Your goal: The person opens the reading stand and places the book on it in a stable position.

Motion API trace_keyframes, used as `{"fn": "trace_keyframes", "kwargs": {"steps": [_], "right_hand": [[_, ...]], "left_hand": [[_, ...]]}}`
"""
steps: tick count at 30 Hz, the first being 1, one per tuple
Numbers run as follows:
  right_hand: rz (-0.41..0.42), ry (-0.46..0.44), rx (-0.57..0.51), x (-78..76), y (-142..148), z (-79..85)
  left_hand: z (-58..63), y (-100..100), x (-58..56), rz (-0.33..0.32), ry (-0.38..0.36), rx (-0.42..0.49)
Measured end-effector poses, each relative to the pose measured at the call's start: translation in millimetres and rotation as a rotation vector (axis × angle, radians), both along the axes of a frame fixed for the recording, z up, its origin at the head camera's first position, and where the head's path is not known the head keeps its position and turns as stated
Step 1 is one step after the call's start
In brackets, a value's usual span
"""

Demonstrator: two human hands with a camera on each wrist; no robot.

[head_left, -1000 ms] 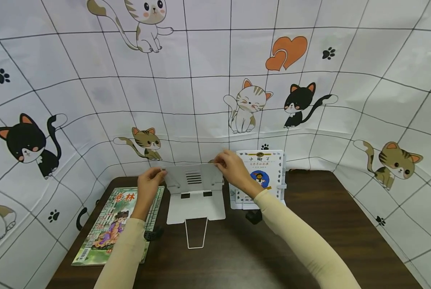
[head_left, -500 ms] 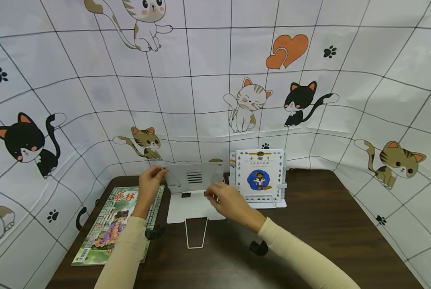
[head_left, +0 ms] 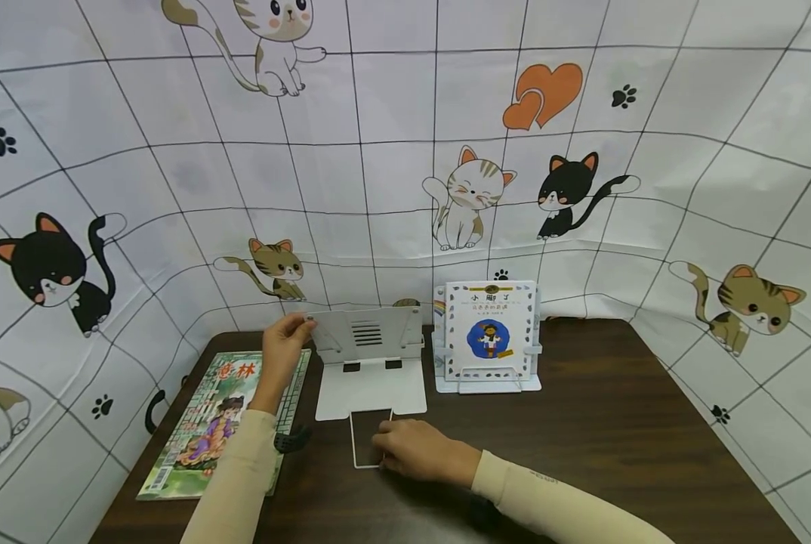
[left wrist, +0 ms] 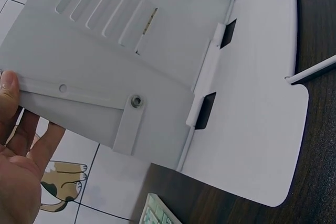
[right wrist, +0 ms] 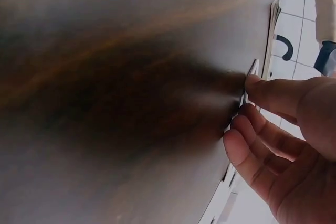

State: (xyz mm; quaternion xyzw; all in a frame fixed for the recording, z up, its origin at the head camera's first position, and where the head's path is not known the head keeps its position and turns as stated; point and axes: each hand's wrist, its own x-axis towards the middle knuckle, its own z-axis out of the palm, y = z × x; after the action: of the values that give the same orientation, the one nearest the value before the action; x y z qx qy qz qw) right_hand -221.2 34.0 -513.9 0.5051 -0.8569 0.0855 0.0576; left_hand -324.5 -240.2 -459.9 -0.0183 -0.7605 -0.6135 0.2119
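Observation:
A white metal book stand [head_left: 371, 391] lies on the dark table with its slotted back panel [head_left: 368, 334] tilted up. The left hand [head_left: 285, 349] pinches the panel's upper left corner; in the left wrist view its thumb lies on the panel's face, with fingers behind the edge. From the base plate [left wrist: 252, 103] a white wire loop [head_left: 354, 442] extends toward the person. At the loop's right side is the right hand [head_left: 422, 451]. In the right wrist view, that hand's thumb and fingertips [right wrist: 236, 148] pinch the thin wire; part of it is hidden by the fingers.
On the left lies a magazine [head_left: 218, 431] with a green cover. Right of the stand, a white picture book [head_left: 490, 302] stands upright in another white stand [head_left: 533, 370]. A cat-patterned curtain [head_left: 392, 174] surrounds the table [head_left: 616, 423].
The right hand has let go of the panel's upper right corner and moved down toward the person, to the wire loop. The left hand has kept its hold on the panel.

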Motion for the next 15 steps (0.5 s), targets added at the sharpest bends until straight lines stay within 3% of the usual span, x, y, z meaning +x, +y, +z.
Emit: {"fn": "trace_keyframes", "kwargs": {"steps": [9,15], "right_hand": [[-0.002,-0.05,0.006,-1.2,-5.0,-2.8],[-0.008,-0.011,0.041,-0.8,-8.6,-6.3]], "left_hand": [[2.6,2.2,0.2,-0.004,0.013,0.021],[2.3,2.1,0.2,-0.005,0.009,0.019]]}}
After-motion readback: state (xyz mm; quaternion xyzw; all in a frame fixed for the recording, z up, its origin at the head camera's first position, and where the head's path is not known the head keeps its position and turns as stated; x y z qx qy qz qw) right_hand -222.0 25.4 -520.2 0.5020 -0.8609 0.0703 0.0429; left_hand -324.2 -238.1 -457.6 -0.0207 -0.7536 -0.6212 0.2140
